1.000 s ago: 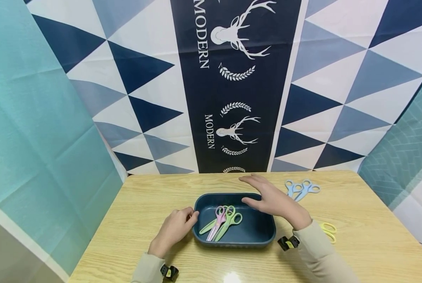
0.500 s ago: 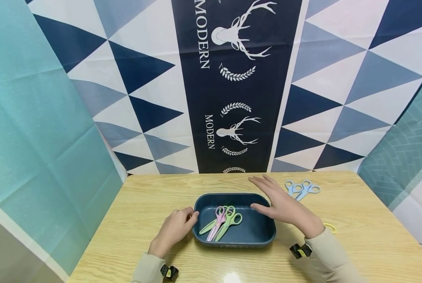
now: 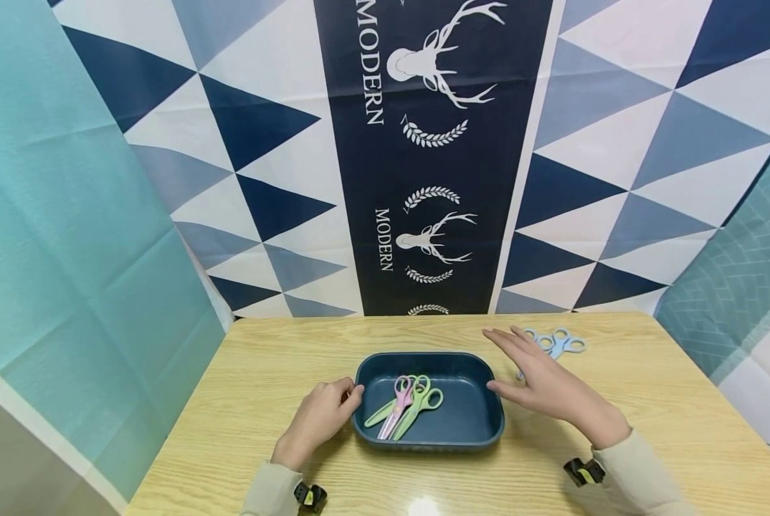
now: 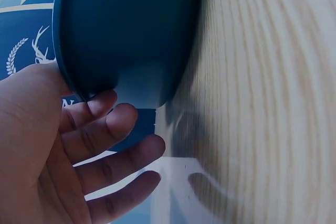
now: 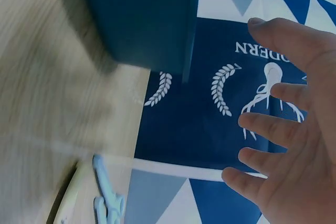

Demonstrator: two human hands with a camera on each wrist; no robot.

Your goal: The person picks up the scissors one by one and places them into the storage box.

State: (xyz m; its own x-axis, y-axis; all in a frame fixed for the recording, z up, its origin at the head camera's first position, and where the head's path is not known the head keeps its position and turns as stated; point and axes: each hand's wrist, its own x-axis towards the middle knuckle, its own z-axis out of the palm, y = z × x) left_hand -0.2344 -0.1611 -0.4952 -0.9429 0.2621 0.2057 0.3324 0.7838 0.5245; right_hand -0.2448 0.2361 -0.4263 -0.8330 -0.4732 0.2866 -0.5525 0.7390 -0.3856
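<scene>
My left hand [image 3: 320, 419] grips the left rim of a dark blue plastic bin [image 3: 449, 443], thumb at the rim and fingers loosely curled against the outer wall. From the left wrist view, the fingers [image 4: 121, 121] lie along the underside of the bin's edge [image 4: 126, 30]. Inside the bin's left half lie green scissors [image 3: 414, 414], pink scissors [image 3: 398, 405] across them, and another green pair partly hidden underneath. Just off the bin's right rim hovers my right hand [image 3: 540, 376], fingers spread and holding nothing. Light blue scissors [image 3: 561, 342] lie behind it on the table, partly covered.
The wooden table [image 3: 262, 358] ends at a patterned backdrop [image 3: 430, 179]. In the right wrist view, a light blue scissors handle [image 5: 110, 198] lies near a pale, narrow object [image 5: 68, 198]. My right forearm and sleeve [image 3: 643, 473] cover part of the table's right side.
My right hand has moved right, from above the bin to beyond its right rim, still spread. Its arm now covers the yellow scissors seen earlier. The left hand and bin stay put.
</scene>
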